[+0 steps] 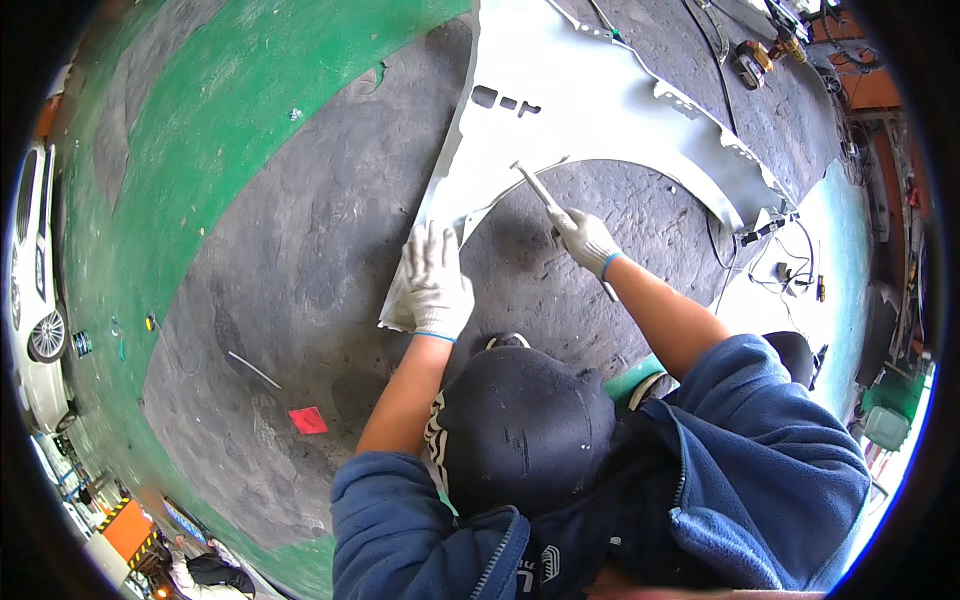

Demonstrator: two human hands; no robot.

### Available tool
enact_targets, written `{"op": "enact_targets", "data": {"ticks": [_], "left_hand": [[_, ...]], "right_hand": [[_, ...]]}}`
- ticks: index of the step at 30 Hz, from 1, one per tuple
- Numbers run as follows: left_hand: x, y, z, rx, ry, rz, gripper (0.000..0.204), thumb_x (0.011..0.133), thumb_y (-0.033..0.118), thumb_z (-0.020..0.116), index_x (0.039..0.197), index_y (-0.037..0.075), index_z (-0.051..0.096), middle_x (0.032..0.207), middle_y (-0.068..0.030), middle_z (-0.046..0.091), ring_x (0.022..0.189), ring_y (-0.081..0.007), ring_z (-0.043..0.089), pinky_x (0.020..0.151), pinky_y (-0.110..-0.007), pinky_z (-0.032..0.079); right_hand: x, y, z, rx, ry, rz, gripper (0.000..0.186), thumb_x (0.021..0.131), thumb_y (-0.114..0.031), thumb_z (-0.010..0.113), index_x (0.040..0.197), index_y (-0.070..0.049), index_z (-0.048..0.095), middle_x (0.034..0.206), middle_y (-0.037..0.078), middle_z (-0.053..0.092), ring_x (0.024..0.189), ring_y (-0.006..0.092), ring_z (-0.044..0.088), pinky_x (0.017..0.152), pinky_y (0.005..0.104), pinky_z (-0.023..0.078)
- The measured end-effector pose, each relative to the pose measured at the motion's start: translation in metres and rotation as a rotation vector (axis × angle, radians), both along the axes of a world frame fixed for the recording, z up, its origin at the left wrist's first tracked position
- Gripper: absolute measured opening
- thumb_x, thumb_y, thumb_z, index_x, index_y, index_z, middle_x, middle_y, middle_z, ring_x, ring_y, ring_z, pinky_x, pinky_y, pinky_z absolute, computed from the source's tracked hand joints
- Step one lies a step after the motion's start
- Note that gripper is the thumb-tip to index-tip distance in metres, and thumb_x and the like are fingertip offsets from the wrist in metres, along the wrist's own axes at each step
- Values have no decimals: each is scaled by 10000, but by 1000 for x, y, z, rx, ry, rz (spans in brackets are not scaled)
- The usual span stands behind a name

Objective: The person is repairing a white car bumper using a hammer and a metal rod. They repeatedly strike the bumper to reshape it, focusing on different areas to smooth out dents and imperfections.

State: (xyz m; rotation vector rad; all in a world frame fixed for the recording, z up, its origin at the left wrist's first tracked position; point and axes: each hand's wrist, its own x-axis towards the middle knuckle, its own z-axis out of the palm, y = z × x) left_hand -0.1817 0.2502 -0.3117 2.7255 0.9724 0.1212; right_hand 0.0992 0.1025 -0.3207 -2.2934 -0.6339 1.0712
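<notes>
A white car fender panel (600, 95) lies flat on the dark grey floor, its wheel arch curving toward me. My left hand (437, 285), in a white work glove, presses flat on the panel's lower left end. My right hand (585, 240), also gloved, grips a slim metal hammer-like tool (532, 182). The tool's head touches or hovers just over the inner edge of the arch; I cannot tell which. My black cap and blue fleece sleeves fill the lower middle of the view.
A green painted band (200, 130) curves across the floor at the left, with a white car (35, 270) beyond it. A red square scrap (307, 420) and a thin rod (252, 369) lie on the floor. Cables and small tools (790, 270) lie at the right.
</notes>
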Motion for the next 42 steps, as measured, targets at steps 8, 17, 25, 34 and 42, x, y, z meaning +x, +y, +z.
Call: {"op": "enact_targets", "data": {"ticks": [8, 17, 25, 34, 42], "left_hand": [[116, 49, -14, -204, 182, -341, 1079, 994, 677, 707, 1751, 15, 316, 1854, -232, 266, 1734, -414, 195, 1414, -569, 130], [84, 53, -30, -157, 168, -374, 1065, 996, 634, 723, 1763, 11, 324, 1845, -243, 282, 1728, -414, 212, 1419, -549, 139], [58, 8, -15, -171, 409, -123, 996, 1047, 465, 705, 1728, -99, 247, 1790, -300, 360, 1684, -429, 327, 1396, -508, 238], [64, -2, -32, -104, 309, -51, 961, 975, 402, 789, 1663, -105, 347, 1709, -307, 458, 1640, -440, 387, 1375, -534, 254], [61, 2, -26, -165, 223, -18, 967, 932, 398, 824, 1627, -107, 381, 1678, -323, 482, 1622, -457, 400, 1364, -544, 275]], "right_hand": [[-5, -18, -9, -142, 277, -190, 753, 1112, -748, 499, 979, -46, 741, 734, 52, 646, 613, 191, 609, 558, 389, 489], [-3, -19, -15, -153, 254, -203, 768, 1081, -772, 533, 964, -45, 752, 759, 76, 662, 664, 218, 640, 617, 417, 531], [-10, -16, -19, -84, 1, -66, 791, 1115, -733, 480, 1058, 11, 741, 912, 240, 763, 896, 426, 752, 845, 526, 582], [-34, 40, -6, -54, 120, 259, 743, 1167, -653, 465, 1145, 33, 750, 896, 191, 743, 865, 321, 723, 850, 473, 565], [-44, 43, 1, -142, 319, 117, 848, 1118, -740, 480, 1090, 59, 761, 900, 260, 759, 840, 378, 755, 827, 491, 592]]}}
